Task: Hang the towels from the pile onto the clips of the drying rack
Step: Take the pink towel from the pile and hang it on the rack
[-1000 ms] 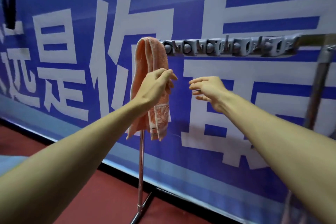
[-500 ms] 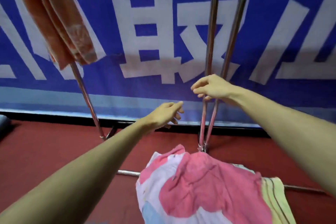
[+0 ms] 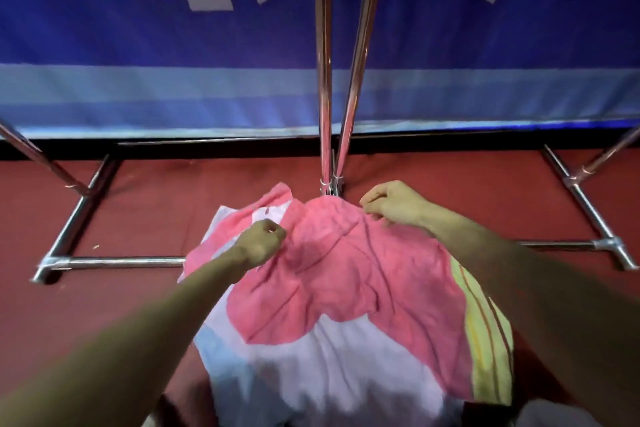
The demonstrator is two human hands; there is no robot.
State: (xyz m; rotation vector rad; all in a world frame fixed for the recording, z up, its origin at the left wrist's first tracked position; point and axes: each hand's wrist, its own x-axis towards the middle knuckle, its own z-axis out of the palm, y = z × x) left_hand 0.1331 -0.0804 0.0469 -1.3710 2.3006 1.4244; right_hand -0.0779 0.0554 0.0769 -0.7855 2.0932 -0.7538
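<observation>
Having dropped from the rack, now pinching the pink towel (image 3: 346,274) atop the pile (image 3: 346,374): left hand (image 3: 263,243) and right hand (image 3: 394,206) both closed on its far edge; ready to lift.

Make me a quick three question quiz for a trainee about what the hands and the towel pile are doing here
1. True or false: both hands grip the pink towel.
2. Which colour shows at the pile's right edge? A yellow-green stripes B black C orange
3. Fill in: the two upright rack poles meet at a joint just behind the ____.

Key:
1. True: left hand and right hand both pinch its far edge.
2. A, the striped towel.
3. Pile.
</observation>
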